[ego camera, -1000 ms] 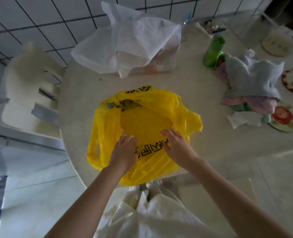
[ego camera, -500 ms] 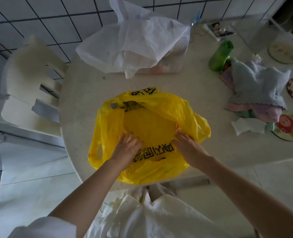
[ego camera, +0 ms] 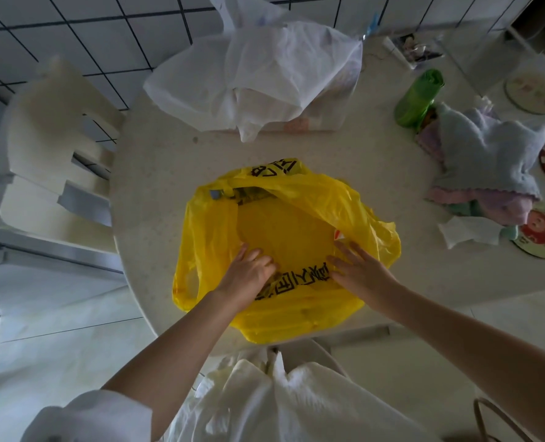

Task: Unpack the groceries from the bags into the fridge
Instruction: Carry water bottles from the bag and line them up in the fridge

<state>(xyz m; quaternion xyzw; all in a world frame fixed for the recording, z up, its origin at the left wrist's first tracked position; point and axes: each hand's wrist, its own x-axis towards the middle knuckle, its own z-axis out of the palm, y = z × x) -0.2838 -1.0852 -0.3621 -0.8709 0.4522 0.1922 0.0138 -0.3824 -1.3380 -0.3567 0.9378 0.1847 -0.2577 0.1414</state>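
A yellow plastic bag [ego camera: 283, 224] with black print lies slumped and open on the round pale table [ego camera: 169, 161], close to the near edge. I see only yellow plastic inside it. My left hand [ego camera: 248, 275] rests on the bag's near rim with its fingers curled into the plastic. My right hand [ego camera: 357, 272] lies palm down on the rim to the right, fingers spread and flat. A white bag [ego camera: 264, 74] stands at the far side of the table, with a box partly showing under it.
A cream plastic chair [ego camera: 41, 138] stands left of the table. At the right lie a green roll [ego camera: 417, 97], a heap of folded cloths [ego camera: 488, 161], a crumpled tissue [ego camera: 469, 231] and round coasters [ego camera: 536, 231]. Another white bag [ego camera: 280, 403] hangs below the near edge.
Both hands have slid apart along the bag's near rim, and the left fingers have curled in. The camera has moved closer to the table.
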